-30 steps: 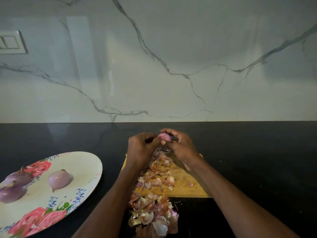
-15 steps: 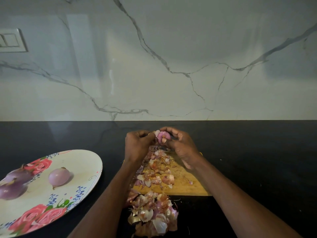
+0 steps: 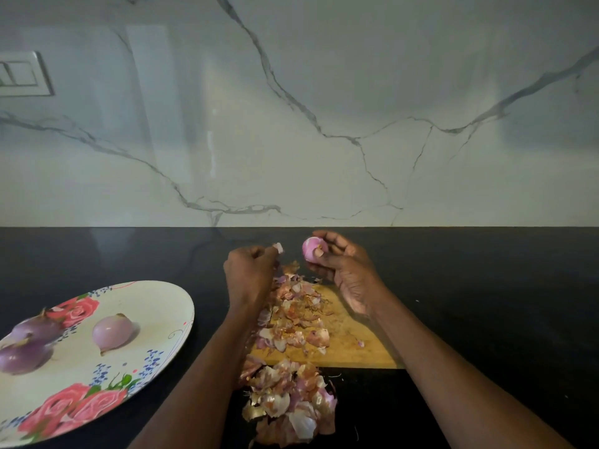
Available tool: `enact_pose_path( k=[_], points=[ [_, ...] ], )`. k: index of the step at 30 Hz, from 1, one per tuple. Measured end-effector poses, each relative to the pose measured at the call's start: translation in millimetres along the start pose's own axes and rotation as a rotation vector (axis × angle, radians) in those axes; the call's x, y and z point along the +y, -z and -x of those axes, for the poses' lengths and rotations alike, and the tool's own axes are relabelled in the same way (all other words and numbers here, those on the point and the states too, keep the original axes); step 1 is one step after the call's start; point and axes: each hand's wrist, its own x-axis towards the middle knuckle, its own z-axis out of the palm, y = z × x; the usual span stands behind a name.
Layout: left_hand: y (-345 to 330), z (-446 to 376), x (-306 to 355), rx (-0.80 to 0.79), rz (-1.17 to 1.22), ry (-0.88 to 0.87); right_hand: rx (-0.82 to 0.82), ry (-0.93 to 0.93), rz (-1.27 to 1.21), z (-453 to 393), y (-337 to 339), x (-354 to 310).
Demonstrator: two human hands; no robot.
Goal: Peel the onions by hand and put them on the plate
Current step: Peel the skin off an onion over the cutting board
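Near the middle of the frame, the right hand (image 3: 343, 270) holds a small pink onion (image 3: 311, 250) in its curled fingers. Just left of it, the left hand (image 3: 251, 273) pinches a bit of peel (image 3: 278, 247). Below them, peels lie on a wooden board (image 3: 356, 338) on the black table (image 3: 486, 286). At lower left, three peeled onions (image 3: 112, 332) sit on a flowery plate (image 3: 155, 306).

The wooden cutting board (image 3: 353, 346) sits mid-counter. Left of it lies the oval floral plate (image 3: 155, 306), carrying three peeled purple onions (image 3: 112, 332). Papery onion skins (image 3: 291, 319) cover the board's left part and pile up just before its near edge.
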Motion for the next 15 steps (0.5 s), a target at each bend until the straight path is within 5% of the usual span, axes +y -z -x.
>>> enact_pose_path(
  k=[4, 15],
  points=[
    [-1.4, 0.4, 6.8, -0.107, -0.140, -0.122, 0.048, 0.028, 0.068, -1.9, 2.3, 1.0],
    [0.0, 9.1, 14.5, -0.402, 0.110, -0.179, 0.010, 0.052, 0.227, 0.3, 1.8, 2.0]
  ],
)
